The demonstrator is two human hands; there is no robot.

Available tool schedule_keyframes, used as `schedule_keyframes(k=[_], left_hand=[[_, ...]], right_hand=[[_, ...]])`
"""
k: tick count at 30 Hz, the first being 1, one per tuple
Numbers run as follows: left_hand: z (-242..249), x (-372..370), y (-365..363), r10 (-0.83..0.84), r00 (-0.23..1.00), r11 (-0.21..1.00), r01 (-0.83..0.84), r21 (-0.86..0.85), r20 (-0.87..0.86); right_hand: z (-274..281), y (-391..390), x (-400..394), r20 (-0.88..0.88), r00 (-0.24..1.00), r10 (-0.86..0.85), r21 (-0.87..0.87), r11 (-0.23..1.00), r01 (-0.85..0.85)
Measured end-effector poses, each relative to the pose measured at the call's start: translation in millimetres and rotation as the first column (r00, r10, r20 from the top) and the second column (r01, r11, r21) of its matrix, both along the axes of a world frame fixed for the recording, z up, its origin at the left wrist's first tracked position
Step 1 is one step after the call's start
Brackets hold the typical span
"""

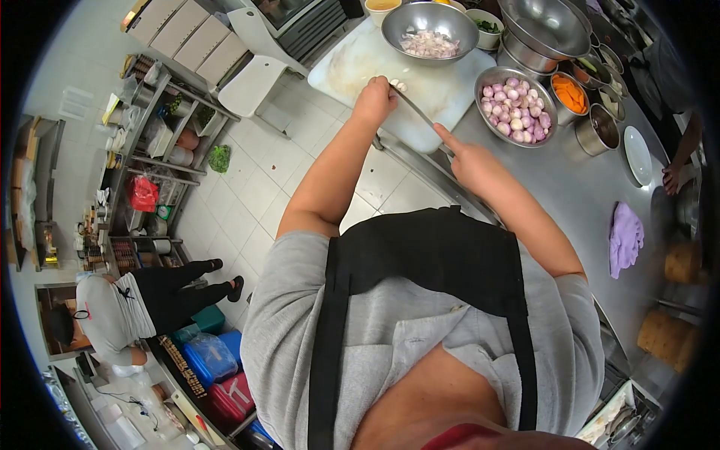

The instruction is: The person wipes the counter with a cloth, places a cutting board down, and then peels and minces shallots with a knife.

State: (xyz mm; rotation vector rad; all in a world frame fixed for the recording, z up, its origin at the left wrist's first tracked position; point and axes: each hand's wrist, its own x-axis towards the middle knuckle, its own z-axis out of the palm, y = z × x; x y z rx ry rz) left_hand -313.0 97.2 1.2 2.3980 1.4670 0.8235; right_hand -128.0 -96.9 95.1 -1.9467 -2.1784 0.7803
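Observation:
My right hand (pixel 476 163) grips a knife (pixel 415 109), its forefinger stretched along the back of the blade. The blade slants over a white cutting board (pixel 341 71), its tip close to my left hand (pixel 375 102). That hand is closed on the board, fingers curled; what they hold, if anything, is hidden. Small pale pieces (pixel 399 85) lie just beside its fingertips and the blade. Behind them a steel bowl (pixel 391 34) holds chopped shallots (pixel 430 43). Right of the board, another steel bowl (pixel 553 124) is full of whole peeled shallots (pixel 516 109).
A container of orange pieces (pixel 569 94), a steel pot (pixel 598 131), a white oval plate (pixel 637 155) and a purple cloth (pixel 625 238) are on the steel counter. Stacked bowls (pixel 544 26) stand behind. Another person (pixel 120 311) is at the left; a co-worker's hand (pixel 671 178) shows far right.

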Motion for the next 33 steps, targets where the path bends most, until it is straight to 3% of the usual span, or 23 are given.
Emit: schedule_keyframes(k=[3, 8, 15, 23, 26, 28, 33], left_hand=[[0, 1, 3, -0.015, 1.0, 1.0, 0.015, 0.014, -0.011], [9, 1, 0, -0.015, 1.0, 1.0, 0.015, -0.028, -0.015], [4, 0, 0, 0.0, 1.0, 0.998, 0.0, -0.068, 0.003], [3, 1, 4, -0.011, 1.0, 0.999, 0.01, -0.048, -0.026], [2, 2, 1, 0.018, 0.999, 0.998, -0.015, -0.065, 0.042], [5, 3, 0, 0.062, 0.992, 0.983, -0.041, -0.18, 0.109], [3, 4, 2, 0.038, 0.993, 0.996, -0.029, -0.08, 0.115]], right_hand=[[2, 10, -6, 0.031, 1.0, -0.001, -0.044, 0.999, 0.003], [-45, 43, -5, -0.004, 1.0, 0.011, 0.074, 0.997, -0.01], [-16, 4, 4, -0.071, 0.997, 0.026, 0.075, 0.997, -0.021], [-13, 3, 3, 0.006, 1.0, 0.0, 0.053, 0.999, 0.0], [-18, 1, 4, -0.037, 0.999, -0.004, 0.091, 0.996, 0.007], [-19, 2, 5, -0.019, 1.0, -0.01, 0.072, 0.997, 0.012], [-18, 2, 8, -0.02, 1.0, -0.019, 0.043, 0.999, 0.02]])
